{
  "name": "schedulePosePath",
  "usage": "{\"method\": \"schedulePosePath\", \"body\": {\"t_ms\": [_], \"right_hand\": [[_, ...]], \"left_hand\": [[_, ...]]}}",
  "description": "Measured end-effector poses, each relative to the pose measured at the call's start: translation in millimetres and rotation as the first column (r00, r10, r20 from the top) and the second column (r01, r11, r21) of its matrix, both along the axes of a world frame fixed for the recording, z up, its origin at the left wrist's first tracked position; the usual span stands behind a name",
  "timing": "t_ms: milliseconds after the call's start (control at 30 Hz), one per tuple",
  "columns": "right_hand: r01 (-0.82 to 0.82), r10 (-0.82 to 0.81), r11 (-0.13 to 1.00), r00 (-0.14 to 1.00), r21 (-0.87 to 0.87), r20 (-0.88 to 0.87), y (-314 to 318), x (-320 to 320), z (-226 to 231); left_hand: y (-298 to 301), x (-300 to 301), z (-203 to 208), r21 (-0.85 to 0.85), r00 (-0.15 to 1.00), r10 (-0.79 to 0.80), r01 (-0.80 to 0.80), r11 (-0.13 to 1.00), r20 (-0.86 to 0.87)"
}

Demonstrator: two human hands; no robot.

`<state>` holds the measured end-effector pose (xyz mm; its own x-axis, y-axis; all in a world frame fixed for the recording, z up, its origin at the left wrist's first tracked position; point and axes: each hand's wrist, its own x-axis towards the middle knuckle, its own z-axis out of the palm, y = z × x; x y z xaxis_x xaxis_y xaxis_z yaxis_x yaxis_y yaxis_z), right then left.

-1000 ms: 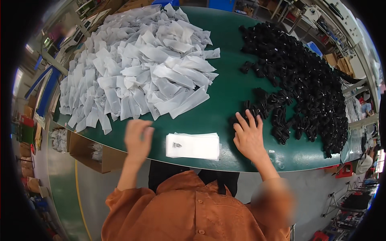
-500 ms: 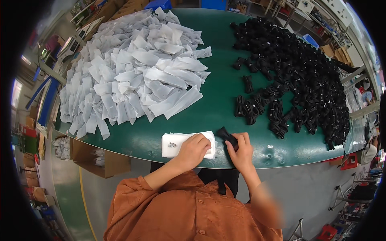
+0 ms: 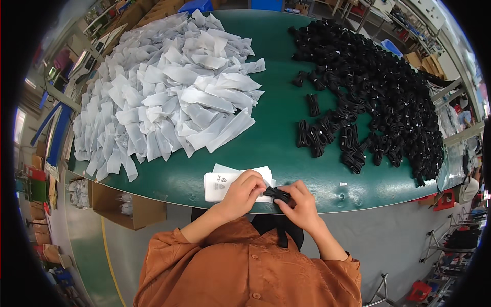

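Note:
A bundled black cable [image 3: 276, 194] lies level between my two hands, just above the table's near edge. My right hand [image 3: 302, 205] is closed round its right end, thumb below and fingers above. My left hand [image 3: 243, 193] rests over a stack of thin white bags [image 3: 212, 192], its fingers pinched at the right end of the top bag, where the cable's left end meets them. The fingertips partly hide the bag's edge, so I cannot tell whether the cable is inside it. The top bag sits askew on the stack.
On the green table [image 3: 276, 128], a big heap of filled white bags [image 3: 169, 92] covers the left side. Black cable bundles [image 3: 378, 97] are piled on the right, a few loose ones nearest the middle. An open cardboard box [image 3: 115, 204] stands below the table's left edge.
My right hand has turned the cable from upright to level and brought it left against my left fingers. The top bag has shifted askew.

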<state>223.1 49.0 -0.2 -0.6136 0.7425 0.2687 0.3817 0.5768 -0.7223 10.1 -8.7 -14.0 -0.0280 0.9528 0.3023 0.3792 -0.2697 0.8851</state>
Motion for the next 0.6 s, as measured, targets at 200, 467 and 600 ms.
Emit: {"method": "schedulePosePath", "body": {"t_ms": [200, 467, 600], "right_hand": [[-0.104, -0.331, 0.261, 0.924, -0.960, -0.190, 3, -2, -9], [0.062, -0.142, 0.936, 0.967, -0.347, -0.212, -10, -21, -3], [0.007, 0.030, 0.995, 0.936, 0.102, -0.351, 0, -33, 4]], "left_hand": [[3, -5, 14, 0.201, 0.976, -0.063, 0.106, 0.974, -0.209], [9, -11, 30, 0.208, 0.977, -0.017, 0.062, 0.976, -0.211], [15, -19, 38, 0.140, 0.995, 0.022, -0.008, 0.990, -0.099]]}}
